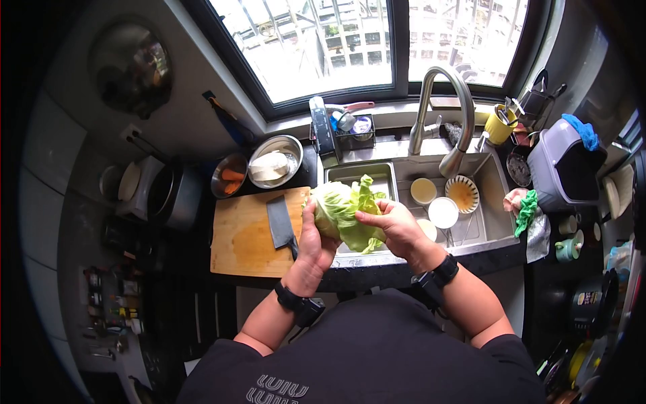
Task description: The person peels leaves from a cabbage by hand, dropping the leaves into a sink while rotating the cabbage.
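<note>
both hands, left hand (pixel 314 237) and right hand (pixel 392 225), grip the cabbage (pixel 344 210) over the sink (pixel 488 229).

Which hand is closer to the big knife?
Left. The left hand grips the cabbage right beside the knife on the board; the right hand is on the cabbage's far side, over the sink.

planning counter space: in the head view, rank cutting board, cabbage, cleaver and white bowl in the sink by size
1. cutting board
2. cabbage, held up nearer the camera, so possibly flattered
3. cleaver
4. white bowl, only slightly smaller
</note>
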Demonstrator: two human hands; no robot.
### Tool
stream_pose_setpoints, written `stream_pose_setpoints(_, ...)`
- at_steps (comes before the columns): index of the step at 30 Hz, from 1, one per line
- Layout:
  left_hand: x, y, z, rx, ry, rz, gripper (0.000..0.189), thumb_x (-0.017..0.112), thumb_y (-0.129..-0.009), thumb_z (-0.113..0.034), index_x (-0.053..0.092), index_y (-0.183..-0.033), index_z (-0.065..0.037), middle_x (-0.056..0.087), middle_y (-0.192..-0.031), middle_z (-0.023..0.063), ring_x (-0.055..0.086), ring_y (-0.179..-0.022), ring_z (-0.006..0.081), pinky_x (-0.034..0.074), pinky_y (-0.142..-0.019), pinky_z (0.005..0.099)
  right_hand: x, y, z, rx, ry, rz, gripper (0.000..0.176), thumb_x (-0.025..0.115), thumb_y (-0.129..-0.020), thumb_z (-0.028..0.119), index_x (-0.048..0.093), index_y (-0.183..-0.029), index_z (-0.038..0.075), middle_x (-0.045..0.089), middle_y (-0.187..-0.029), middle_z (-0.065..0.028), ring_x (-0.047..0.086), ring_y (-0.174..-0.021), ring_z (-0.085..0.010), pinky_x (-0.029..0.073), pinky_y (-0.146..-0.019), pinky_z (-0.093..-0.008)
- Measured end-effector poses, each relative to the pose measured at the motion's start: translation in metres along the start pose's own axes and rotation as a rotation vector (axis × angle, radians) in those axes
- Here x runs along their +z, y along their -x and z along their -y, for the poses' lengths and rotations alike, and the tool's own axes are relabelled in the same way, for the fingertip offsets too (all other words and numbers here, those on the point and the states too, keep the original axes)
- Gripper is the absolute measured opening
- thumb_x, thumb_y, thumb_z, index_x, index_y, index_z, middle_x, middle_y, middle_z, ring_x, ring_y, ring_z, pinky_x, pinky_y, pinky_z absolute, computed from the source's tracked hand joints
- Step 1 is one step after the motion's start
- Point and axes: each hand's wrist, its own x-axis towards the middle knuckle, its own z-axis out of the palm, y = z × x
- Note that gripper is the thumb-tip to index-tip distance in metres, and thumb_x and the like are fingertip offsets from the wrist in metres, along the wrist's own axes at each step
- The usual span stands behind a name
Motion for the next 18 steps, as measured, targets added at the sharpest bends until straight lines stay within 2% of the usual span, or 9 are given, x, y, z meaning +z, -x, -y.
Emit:
stream_pose_setpoints(4, -0.005, -0.001, 0.001, 0.075, -0.065, -0.011, 0.069, 0.052, -0.102, -0.066, 0.056, -0.148, -0.016, 0.065, -0.142, 0.005, 0.062, -0.13, 0.022, 0.049, -0.11, 0.0439, 0.009, 0.007, 0.005, 0.019, -0.104, -0.043, 0.047, 0.083, -0.092, 0.007, 0.061, -0.132, -0.002, 0.074, -0.118, -0.013, 0.074, -0.103, -0.0202, 0.061, -0.088, -0.0346)
stream_pose_setpoints(7, -0.002, 0.0, 0.001, 0.083, -0.017, 0.032, 0.068, 0.053, -0.102, -0.065, 0.056, -0.147, -0.014, 0.065, -0.142, 0.005, 0.062, -0.129, 0.0216, 0.049, -0.111, 0.0428, 0.009, 0.008, 0.005, 0.017, 0.006, -0.062, 0.051, 0.082, -0.091, 0.005, 0.058, -0.135, -0.001, 0.073, -0.119, -0.0132, 0.074, -0.104, -0.0209, 0.062, -0.088, -0.035)
stream_pose_setpoints(10, -0.002, -0.005, 0.002, 0.123, 0.019, 0.036, 0.068, 0.055, -0.102, -0.065, 0.056, -0.146, -0.014, 0.065, -0.141, 0.0049, 0.063, -0.129, 0.0213, 0.05, -0.11, 0.042, 0.014, 0.01, 0.003, -0.021, -0.079, 0.05, 0.053, 0.083, -0.089, 0.004, 0.057, -0.136, 0.001, 0.073, -0.118, -0.0128, 0.074, -0.105, -0.0202, 0.063, -0.087, -0.0351)
stream_pose_setpoints(12, -0.001, -0.005, 0.001, 0.15, 0.01, 0.014, 0.067, 0.055, -0.102, -0.065, 0.057, -0.146, -0.014, 0.065, -0.14, 0.0048, 0.063, -0.128, 0.0211, 0.05, -0.11, 0.0414, 0.02, 0.017, 0.009, 0.057, -0.095, -0.059, 0.054, 0.083, -0.089, 0.001, 0.057, -0.136, 0.001, 0.074, -0.118, -0.0127, 0.075, -0.105, -0.0203, 0.063, -0.087, -0.0347)
stream_pose_setpoints(18, -0.005, -0.006, -0.002, 0.186, -0.045, 0.019, 0.066, 0.056, -0.102, -0.064, 0.057, -0.145, -0.015, 0.066, -0.138, 0.0039, 0.064, -0.126, 0.0197, 0.052, -0.107, 0.0391, 0.018, 0.011, 0.004, -0.055, -0.1, -0.002, 0.052, 0.079, -0.09, -0.004, 0.056, -0.136, -0.003, 0.073, -0.119, -0.0143, 0.075, -0.103, -0.0225, 0.063, -0.089, -0.0351)
